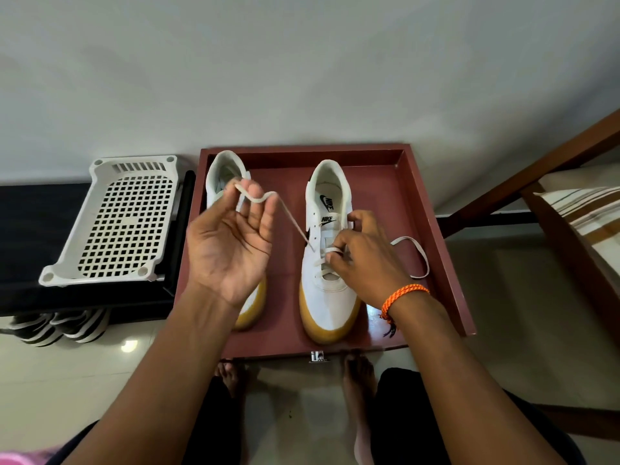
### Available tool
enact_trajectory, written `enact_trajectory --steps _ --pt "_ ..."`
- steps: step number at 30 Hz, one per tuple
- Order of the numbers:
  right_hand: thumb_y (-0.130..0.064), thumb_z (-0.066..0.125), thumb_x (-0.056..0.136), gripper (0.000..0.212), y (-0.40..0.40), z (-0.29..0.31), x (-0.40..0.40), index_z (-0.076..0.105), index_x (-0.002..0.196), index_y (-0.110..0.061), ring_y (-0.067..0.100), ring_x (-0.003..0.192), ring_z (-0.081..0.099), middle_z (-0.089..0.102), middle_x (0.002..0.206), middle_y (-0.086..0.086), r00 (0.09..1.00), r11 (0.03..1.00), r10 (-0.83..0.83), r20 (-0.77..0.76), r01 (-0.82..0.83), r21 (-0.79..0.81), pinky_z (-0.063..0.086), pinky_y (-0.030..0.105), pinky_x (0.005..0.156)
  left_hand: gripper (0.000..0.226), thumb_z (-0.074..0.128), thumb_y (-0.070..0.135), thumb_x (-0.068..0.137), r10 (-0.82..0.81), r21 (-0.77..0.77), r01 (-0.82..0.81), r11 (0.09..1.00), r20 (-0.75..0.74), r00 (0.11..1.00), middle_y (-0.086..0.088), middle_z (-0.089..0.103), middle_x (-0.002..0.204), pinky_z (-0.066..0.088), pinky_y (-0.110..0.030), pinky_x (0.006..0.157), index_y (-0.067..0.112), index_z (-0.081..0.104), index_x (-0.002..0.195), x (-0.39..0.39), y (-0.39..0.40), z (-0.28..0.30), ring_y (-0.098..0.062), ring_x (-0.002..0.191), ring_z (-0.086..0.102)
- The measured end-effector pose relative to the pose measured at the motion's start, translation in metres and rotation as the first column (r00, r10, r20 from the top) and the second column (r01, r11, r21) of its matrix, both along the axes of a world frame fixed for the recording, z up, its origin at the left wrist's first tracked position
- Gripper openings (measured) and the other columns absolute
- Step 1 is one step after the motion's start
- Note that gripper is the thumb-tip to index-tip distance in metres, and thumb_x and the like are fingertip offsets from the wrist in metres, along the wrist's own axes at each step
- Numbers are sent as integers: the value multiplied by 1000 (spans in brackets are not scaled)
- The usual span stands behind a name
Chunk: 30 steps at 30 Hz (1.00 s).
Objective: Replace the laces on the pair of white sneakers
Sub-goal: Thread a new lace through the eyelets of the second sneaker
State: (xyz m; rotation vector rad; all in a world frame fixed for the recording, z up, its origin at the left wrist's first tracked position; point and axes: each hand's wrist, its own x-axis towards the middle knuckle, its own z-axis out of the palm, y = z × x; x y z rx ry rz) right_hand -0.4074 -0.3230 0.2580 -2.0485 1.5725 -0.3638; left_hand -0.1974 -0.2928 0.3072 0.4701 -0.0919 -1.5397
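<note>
- A pair of white canvas sneakers with gum-yellow soles is being kept in a shallow reddish-brown wooden tray (446,250), toes pointing to six o'clock: the right-hand sneaker (327,297) is lying at the tray's centre, and the left-hand sneaker (224,176), at nine o'clock from it, is being largely hidden by a raised hand.
- A flat cream-white lace (293,223) is being threaded through the right-hand sneaker; only the lowest eyelets appear to be crossed, so the lacing is judged to be at an early stage.
- One end of the lace is being held up by the left hand (231,236), fingers curled, the lace draped over and pinched at the fingertips (255,193), with the strand stretched taut down to an eyelet.
- The right hand (365,260), with an orange braided cord bracelet (402,297) at the wrist, is being pressed onto the tongue, its fingers curled round the lace at the crossing.
- The other end of the lace is lying looped in the tray at three o'clock.
- Next, the raised end is likely to be fed into the next eyelet up, with slack being kept even.
</note>
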Motion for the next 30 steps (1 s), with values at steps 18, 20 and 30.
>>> enact_trajectory --steps 18,20,30 --pt "-23 77 89 7 0 -7 -1 72 86 -19 26 129 50 38 148 1 999 1000 -13 44 13 -16 53 47 101 35 59 51 105 -197 242 91 966 918 -344 9 66 71 45 -30 61 25 67 83 -25 1 -40 -2 65 61" --pt "-23 75 90 8 0 -8 -1 71 86 -19 26 128 50 38 148 1 1000 999 -7 30 8 -31 53 46 99 40 61 57 102 -203 264 121 957 905 -373 7 69 71 52 -34 63 25 68 78 -32 4 -50 -10 69 66" --pt "-22 79 87 8 -1 -10 -3 73 88 -18 25 126 51 42 142 0 1000 998 -6 22 7 -57 55 48 98 18 54 4 105 -265 140 239 961 716 646 -19 74 118 62 -48 100 -6 66 96 -13 -3 -14 -36 111 73"
